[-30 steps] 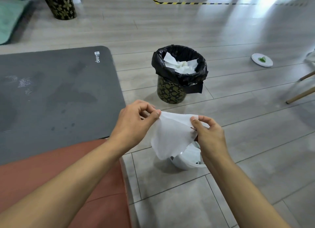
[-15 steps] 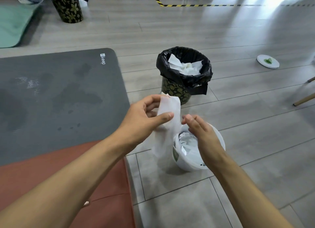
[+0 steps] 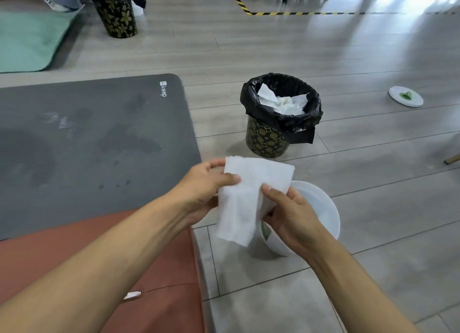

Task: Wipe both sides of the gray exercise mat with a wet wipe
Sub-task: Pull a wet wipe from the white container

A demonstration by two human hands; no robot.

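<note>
The gray exercise mat lies flat on the floor at the left, with dark damp patches on its surface. A white wet wipe hangs spread out in front of me, just right of the mat's edge. My left hand pinches its upper left part with thumb and fingers. My right hand pinches its right side lower down. Below my right hand stands the white wipe tub, partly hidden by the hand and the wipe.
A black-lined bin holding used wipes stands just beyond my hands. A reddish-brown mat lies under my left arm. A white lid lies far right, a green mat and a second bin far left.
The wipe hung as a narrow strip from my left hand half a second ago; now it is spread wider and my right hand grips it again.
</note>
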